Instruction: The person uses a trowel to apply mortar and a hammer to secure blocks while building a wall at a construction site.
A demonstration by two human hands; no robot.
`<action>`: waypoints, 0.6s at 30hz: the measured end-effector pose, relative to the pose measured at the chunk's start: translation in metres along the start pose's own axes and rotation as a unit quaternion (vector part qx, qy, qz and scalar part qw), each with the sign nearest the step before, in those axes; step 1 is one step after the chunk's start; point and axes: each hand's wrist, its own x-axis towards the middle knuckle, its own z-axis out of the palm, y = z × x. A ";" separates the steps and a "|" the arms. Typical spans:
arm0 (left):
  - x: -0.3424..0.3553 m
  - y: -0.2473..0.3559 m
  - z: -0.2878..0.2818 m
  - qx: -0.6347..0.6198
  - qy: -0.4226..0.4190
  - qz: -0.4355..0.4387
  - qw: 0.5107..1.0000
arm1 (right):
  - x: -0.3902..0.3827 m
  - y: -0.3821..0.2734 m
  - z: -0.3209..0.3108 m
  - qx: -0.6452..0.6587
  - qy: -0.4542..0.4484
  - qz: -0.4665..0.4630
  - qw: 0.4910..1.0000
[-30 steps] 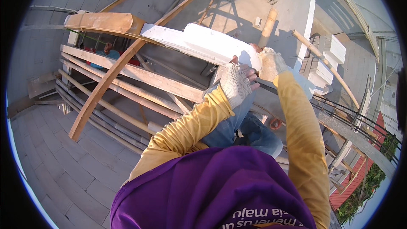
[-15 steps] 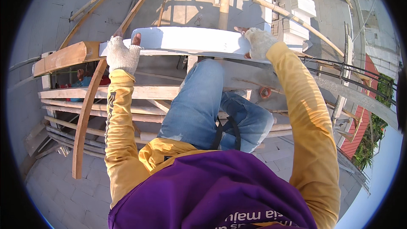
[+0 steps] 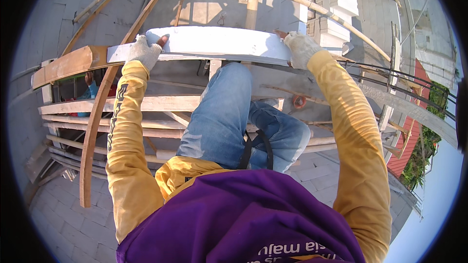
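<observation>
A long white lightweight concrete block [image 3: 219,41] lies crosswise in front of me, held between my two gloved hands. My left hand [image 3: 143,52] grips its left end, with the bare thumb resting on the block's top. At the other end, my right hand [image 3: 301,48] is closed round the corner, its fingertips partly hidden. Both hands wear off-white knitted gloves with bare fingertips showing. Under the block's left end, a pale ledge [image 3: 117,54] sticks out and meets a thick wooden beam [image 3: 68,65].
A narrow plank [image 3: 92,151] slants down left of my legs, beside stacked timber rails [image 3: 122,104]. More white blocks [image 3: 336,24] are piled beyond my right hand, near a bamboo pole [image 3: 341,24]. Dark steel bars [image 3: 414,80] run right. A person's arm [image 3: 92,85] shows below the beam.
My left hand has shifted slightly right and away from me, its thumb now further onto the block. My right hand keeps its place on the right end. The whole view has shifted slightly.
</observation>
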 end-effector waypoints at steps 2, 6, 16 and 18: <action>0.000 0.000 0.001 0.010 0.008 0.008 1.000 | 0.002 0.001 0.003 -0.003 -0.012 0.014 1.000; 0.002 -0.006 0.006 0.012 0.033 0.018 0.999 | 0.000 -0.002 0.002 0.014 -0.004 0.020 1.000; 0.001 -0.006 0.008 -0.008 0.045 0.023 0.999 | -0.002 -0.004 0.003 0.029 -0.022 0.041 0.998; 0.002 -0.008 0.009 -0.016 0.048 0.025 0.998 | -0.003 -0.005 0.003 0.023 -0.024 0.041 0.999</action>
